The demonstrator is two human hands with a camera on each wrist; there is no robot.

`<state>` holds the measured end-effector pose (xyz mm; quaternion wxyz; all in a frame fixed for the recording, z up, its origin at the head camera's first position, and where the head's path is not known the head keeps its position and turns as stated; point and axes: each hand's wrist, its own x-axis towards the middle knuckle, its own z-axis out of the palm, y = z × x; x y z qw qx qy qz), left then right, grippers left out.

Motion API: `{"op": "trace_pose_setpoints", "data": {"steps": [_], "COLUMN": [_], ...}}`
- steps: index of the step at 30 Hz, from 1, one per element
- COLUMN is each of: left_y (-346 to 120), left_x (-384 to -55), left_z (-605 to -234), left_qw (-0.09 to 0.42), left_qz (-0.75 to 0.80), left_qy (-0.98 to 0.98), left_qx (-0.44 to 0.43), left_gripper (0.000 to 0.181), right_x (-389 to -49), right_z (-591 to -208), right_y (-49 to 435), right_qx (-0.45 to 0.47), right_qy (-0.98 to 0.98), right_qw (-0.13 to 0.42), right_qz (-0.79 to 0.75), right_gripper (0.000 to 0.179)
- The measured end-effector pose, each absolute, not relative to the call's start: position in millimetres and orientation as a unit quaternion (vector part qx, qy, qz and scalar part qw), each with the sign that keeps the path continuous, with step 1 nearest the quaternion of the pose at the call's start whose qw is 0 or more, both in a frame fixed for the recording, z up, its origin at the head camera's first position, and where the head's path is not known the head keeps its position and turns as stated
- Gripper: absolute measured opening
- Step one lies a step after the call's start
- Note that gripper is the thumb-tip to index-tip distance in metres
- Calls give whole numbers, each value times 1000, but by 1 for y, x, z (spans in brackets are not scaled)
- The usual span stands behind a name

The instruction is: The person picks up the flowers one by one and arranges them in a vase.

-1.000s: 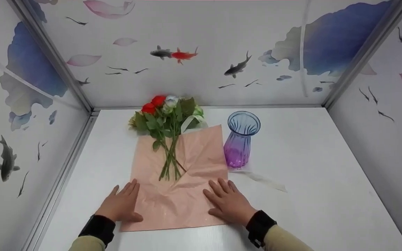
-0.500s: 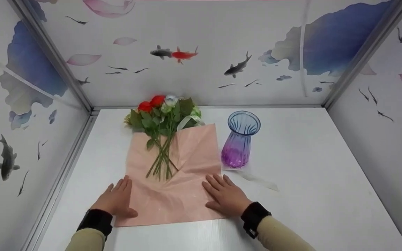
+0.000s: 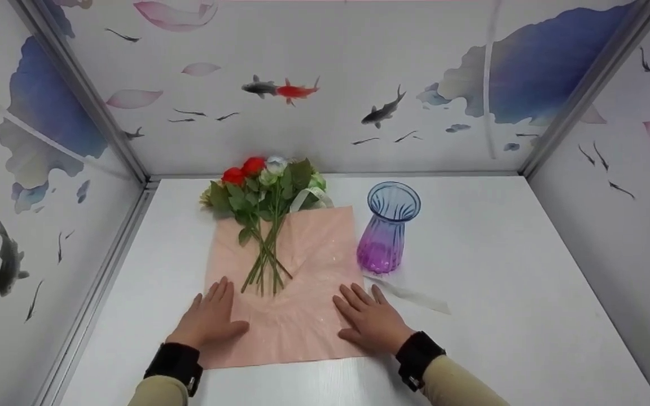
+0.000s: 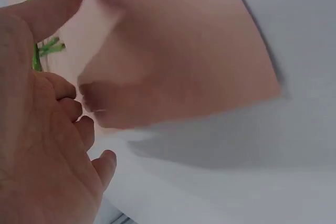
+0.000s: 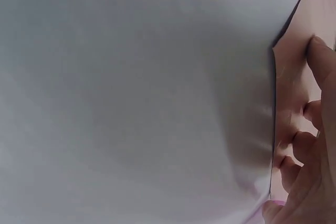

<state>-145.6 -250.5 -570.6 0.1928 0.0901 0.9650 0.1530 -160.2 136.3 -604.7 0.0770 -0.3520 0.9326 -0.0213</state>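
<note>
A sheet of pink wrapping paper point(image 3: 302, 332) lies creased on the white table. My left hand point(image 3: 206, 317) rests on its left part with fingers straight and thumb spread inward. On its right edge, my right hand point(image 3: 374, 320) presses with outstretched fingers. Several flowers point(image 3: 268, 192), red, white and green among leaves, lie across the paper's far edge, their bare stems point(image 3: 266, 268) crossing towards me between the hands. In the left wrist view, cut stem ends point(image 4: 50, 48) show beyond the left hand point(image 4: 47, 114). The right wrist view has the right hand's fingertips point(image 5: 315, 111) touching the paper point(image 5: 289, 87).
A blue-to-purple glass vase point(image 3: 384, 231) stands upright just right of the paper. A pale ribbon strip point(image 3: 421, 297) lies in front of it, and a white ribbon loop point(image 3: 309, 197) sits by the flowers. Printed walls point(image 3: 325, 129) enclose the table point(image 3: 500, 282) on three sides.
The paper and flowers first slid slightly left with both hands, then a little back right. My left hand has moved right, further onto the paper. The right hand stays on the right edge.
</note>
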Motion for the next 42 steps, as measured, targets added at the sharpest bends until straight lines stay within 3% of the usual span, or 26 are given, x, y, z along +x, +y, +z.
{"op": "trace_pose_setpoints", "data": {"steps": [13, 22, 28, 42], "left_y": [-234, -216, -203, -179], "left_x": [-150, -161, -170, -204], "left_z": [-572, -569, -566, -563], "left_qw": [187, 101, 73, 75], "left_qz": [144, 125, 131, 240], "left_qy": [967, 983, 985, 968], "left_qx": [98, 91, 80, -7], "left_gripper": [97, 75, 69, 71], "right_x": [-156, -157, -157, -156], "right_z": [-603, -601, -605, -604], "right_y": [143, 144, 144, 145], "right_qx": [-341, -337, -338, -338], "right_qy": [934, 933, 933, 933], "right_qw": [96, 118, 115, 111], "right_qz": [-46, -55, -50, -58], "right_gripper": [72, 73, 74, 73]}}
